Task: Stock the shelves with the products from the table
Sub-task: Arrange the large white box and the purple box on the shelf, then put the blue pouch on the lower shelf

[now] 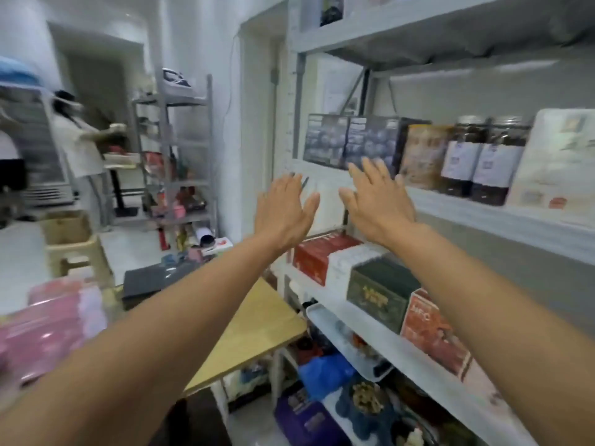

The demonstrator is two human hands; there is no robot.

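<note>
My left hand (283, 210) and my right hand (376, 201) are both stretched forward, flat and empty, fingers apart, in front of the left end of the grey shelf unit (502, 220). Just beyond my right fingertips stand dark blue boxes (351, 140) on the middle shelf, with a tan pack (421, 156), two dark jars (479, 162) and a pale box (560, 162) further right. One shelf down sit a red box (318, 252), a white box (351, 259), a green box (383, 291) and another red box (431, 329). Pink packs (48, 326) lie on the wooden table (251, 329) at lower left.
A dark folder (154, 278) lies at the table's far end. A second metal rack (177, 175) with goods stands at the back, a person beside it to the left. A tan stool (74, 243) stands on the floor. Trays and bags fill the lower shelves.
</note>
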